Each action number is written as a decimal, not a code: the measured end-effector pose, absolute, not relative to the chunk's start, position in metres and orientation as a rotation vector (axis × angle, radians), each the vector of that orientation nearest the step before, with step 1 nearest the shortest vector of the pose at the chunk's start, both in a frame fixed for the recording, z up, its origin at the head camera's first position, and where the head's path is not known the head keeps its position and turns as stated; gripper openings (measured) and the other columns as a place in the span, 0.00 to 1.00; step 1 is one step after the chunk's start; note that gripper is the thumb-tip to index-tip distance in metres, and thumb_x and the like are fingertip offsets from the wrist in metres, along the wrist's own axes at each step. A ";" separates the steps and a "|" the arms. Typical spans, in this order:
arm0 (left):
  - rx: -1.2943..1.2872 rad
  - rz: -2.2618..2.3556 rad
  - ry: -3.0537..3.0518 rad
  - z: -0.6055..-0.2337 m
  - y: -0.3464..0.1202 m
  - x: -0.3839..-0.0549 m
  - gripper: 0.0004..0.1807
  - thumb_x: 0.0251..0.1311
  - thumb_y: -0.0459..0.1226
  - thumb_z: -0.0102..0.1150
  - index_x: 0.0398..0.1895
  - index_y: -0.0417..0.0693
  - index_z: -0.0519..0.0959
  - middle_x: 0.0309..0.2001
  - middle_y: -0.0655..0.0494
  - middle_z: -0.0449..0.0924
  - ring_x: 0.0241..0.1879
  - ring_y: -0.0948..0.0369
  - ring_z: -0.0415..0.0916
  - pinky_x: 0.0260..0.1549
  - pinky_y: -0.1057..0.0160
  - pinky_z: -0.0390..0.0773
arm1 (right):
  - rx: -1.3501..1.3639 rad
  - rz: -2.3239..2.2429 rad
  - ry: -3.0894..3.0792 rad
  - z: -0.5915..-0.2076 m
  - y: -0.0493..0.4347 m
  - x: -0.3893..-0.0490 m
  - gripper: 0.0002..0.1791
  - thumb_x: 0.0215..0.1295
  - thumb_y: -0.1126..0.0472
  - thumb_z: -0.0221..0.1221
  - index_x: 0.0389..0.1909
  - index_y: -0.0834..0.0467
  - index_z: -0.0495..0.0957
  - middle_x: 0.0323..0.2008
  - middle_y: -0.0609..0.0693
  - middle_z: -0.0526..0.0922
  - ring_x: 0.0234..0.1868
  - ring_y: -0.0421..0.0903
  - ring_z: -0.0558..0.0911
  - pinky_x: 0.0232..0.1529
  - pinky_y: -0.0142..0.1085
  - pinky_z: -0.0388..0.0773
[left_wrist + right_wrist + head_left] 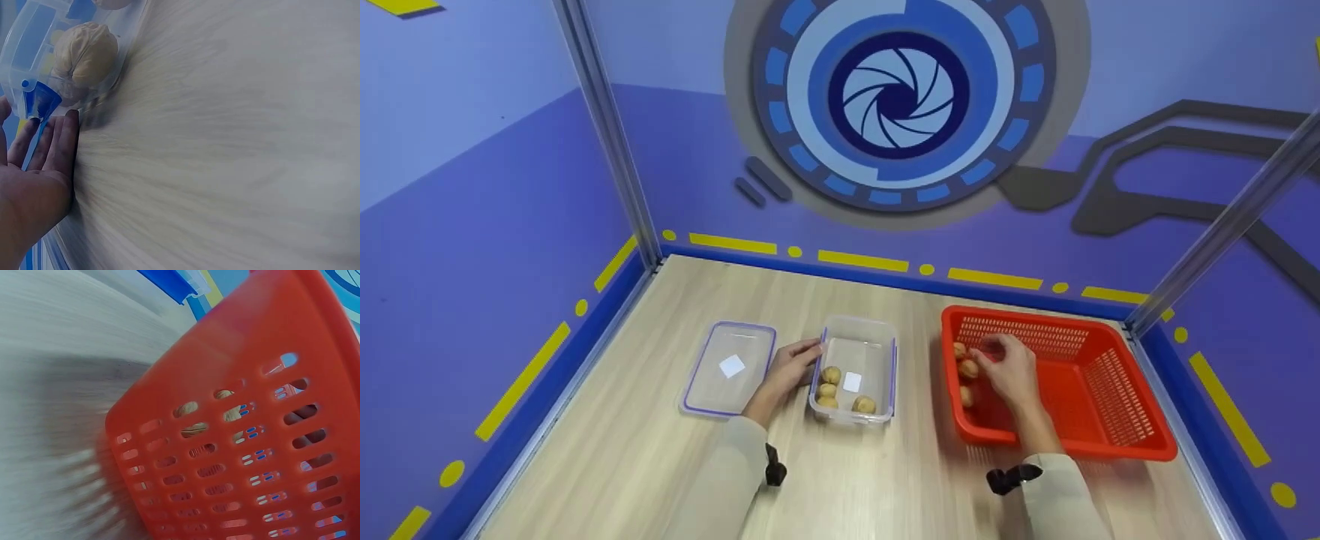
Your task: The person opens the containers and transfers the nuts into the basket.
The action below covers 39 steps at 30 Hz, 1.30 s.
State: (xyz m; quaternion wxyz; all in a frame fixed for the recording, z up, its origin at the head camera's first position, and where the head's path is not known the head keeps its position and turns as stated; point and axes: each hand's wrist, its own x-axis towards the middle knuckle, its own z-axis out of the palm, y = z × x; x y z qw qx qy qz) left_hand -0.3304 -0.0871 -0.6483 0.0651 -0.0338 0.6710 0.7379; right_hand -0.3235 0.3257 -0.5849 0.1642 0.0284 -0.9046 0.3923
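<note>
Toward the lower right of the head view, a red basket [1080, 405] sits on the worktop [615, 450], and we see the right hand [1009, 367] inside it, by its left wall. Its thumb and fingers bend narrowly at the walnuts [968, 369] there, though we cannot fairly tell from this angle whether it pinches one. Three of the nuts show along that wall, and in the right wrist view we glimpse some only through the basket's slots. Near the lower centre, we find a clear box [855, 356] with four more walnuts: three in a row along its left wall and one near its lower right corner, with a white label [852, 382] between. The left hand [789, 367] rests against the box's left side, its fingers extended; the left wrist view shows them beside a blue latch [42, 102]. Left of that hand, we see a clear lid [712, 390] lying flat, bearing a white square [731, 366]. Pale sleeves [720, 480] enter from the bottom edge, and a purple-blue wall [682, 165] rises behind.
</note>
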 end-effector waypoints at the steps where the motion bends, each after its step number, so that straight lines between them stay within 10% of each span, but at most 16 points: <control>1: -0.112 2.235 2.015 -0.648 -0.087 -0.330 0.25 0.75 0.41 0.63 0.69 0.37 0.78 0.63 0.38 0.82 0.62 0.46 0.81 0.52 0.62 0.84 | 0.090 1.115 -2.575 -0.585 0.326 -0.325 0.19 0.66 0.60 0.75 0.51 0.67 0.85 0.46 0.62 0.87 0.48 0.59 0.85 0.55 0.54 0.82; 39: -0.171 2.309 1.894 -0.651 -0.085 -0.332 0.25 0.71 0.38 0.68 0.67 0.37 0.80 0.59 0.41 0.85 0.54 0.49 0.85 0.46 0.62 0.86 | 0.419 1.163 -2.393 -0.532 0.262 -0.302 0.17 0.66 0.61 0.75 0.52 0.61 0.85 0.49 0.55 0.86 0.51 0.53 0.85 0.58 0.52 0.82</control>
